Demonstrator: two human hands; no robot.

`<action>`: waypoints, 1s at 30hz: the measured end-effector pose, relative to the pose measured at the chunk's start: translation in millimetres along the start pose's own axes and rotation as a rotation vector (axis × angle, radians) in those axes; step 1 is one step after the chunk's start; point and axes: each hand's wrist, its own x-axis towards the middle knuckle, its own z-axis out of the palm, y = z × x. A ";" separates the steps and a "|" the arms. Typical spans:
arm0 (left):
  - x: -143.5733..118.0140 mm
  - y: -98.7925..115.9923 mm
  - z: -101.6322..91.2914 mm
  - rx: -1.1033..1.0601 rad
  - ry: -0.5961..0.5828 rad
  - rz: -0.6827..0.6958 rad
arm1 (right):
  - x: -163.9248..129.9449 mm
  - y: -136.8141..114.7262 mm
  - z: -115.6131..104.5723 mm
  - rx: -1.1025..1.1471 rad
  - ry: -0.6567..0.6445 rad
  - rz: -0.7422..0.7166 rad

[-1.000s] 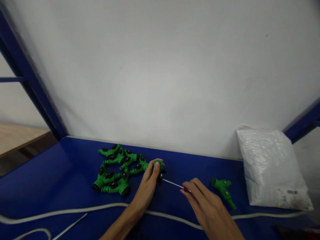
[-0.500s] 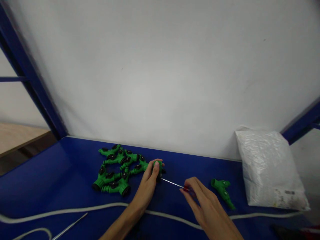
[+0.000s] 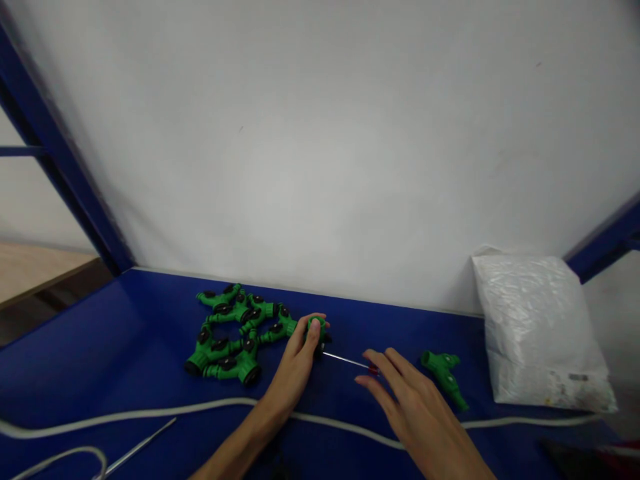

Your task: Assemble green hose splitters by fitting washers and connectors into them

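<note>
Watching a green-and-black plastic fitting (image 3: pixel 321 330), left of the white plastic parcel (image 3: pixel 545 333): left hand's (image 3: pixel 297 360) fingers clamped on it; right hand's (image 3: pixel 420 408) parted around a thin, red-handled metal screwdriver (image 3: pixel 347 361), contact unclear. Slack support could let the driver tilt and slip off.

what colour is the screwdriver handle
The handle looks red; it shows best, partly hidden, in the head view.
</note>
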 end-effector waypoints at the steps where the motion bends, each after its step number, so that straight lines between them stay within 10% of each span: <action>1: 0.0 -0.1 0.0 0.001 -0.001 0.002 | -1.2 0.2 1.9 0.022 -0.010 0.034; 30: 0.4 -1.0 0.0 -0.013 -0.013 0.015 | 10.7 -13.4 -7.0 -0.029 -0.027 0.014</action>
